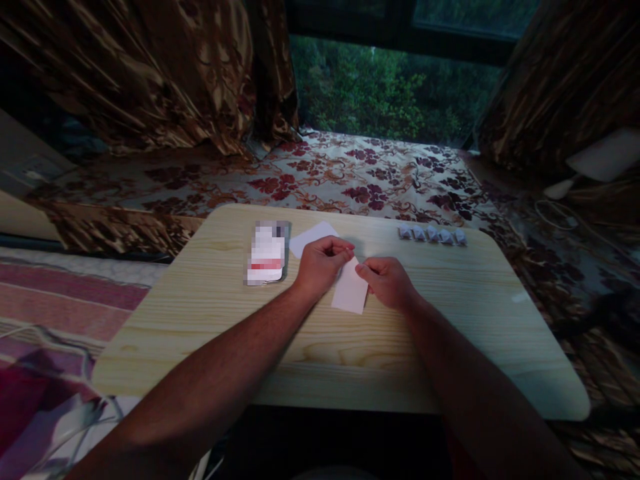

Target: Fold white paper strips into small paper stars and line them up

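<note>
A white rectangular piece of paper is held between my two hands, a little above the middle of the wooden table. The fingers of my left hand pinch its upper left end. My right hand grips its right edge, with the thumb lying on top. Just beyond my left hand lies more white paper, flat and partly covered by that hand. Whether the held paper has folds in it, I cannot tell.
The pale wooden table has rounded corners. A blurred-out phone-like object lies to the left. Several small folded paper pieces stand in a row at the back right. Beyond is a flower-patterned cloth ledge beneath a window.
</note>
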A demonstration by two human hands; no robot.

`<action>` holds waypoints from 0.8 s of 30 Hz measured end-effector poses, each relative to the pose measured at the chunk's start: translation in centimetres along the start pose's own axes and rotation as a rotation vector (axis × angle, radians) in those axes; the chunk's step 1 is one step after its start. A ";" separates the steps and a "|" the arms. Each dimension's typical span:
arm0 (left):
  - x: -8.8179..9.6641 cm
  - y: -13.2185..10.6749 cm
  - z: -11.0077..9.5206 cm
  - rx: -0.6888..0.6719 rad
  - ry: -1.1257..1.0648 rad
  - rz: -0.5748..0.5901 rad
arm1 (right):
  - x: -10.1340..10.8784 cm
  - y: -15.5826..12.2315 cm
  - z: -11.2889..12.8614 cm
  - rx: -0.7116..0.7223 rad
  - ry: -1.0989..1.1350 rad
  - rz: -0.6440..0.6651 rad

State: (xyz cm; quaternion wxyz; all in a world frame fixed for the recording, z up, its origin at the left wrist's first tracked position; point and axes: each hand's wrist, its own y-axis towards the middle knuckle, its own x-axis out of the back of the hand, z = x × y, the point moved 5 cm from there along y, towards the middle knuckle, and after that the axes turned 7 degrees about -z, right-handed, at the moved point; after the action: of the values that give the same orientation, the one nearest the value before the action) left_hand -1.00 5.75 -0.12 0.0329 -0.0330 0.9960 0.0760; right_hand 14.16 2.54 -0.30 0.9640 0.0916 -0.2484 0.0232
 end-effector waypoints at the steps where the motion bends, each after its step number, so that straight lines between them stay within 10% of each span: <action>1: 0.0 0.0 0.0 -0.005 -0.001 -0.001 | 0.0 0.0 0.0 -0.007 -0.001 -0.002; 24: 0.6 0.2 0.0 0.049 -0.040 -0.071 | -0.7 -0.4 -0.4 -0.057 0.074 0.144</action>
State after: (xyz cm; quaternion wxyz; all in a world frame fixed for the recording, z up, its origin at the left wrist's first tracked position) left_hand -1.57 5.96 -0.10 0.0560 -0.0659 0.9949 0.0513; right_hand 13.78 2.23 -1.08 0.9706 0.0449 -0.2190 0.0888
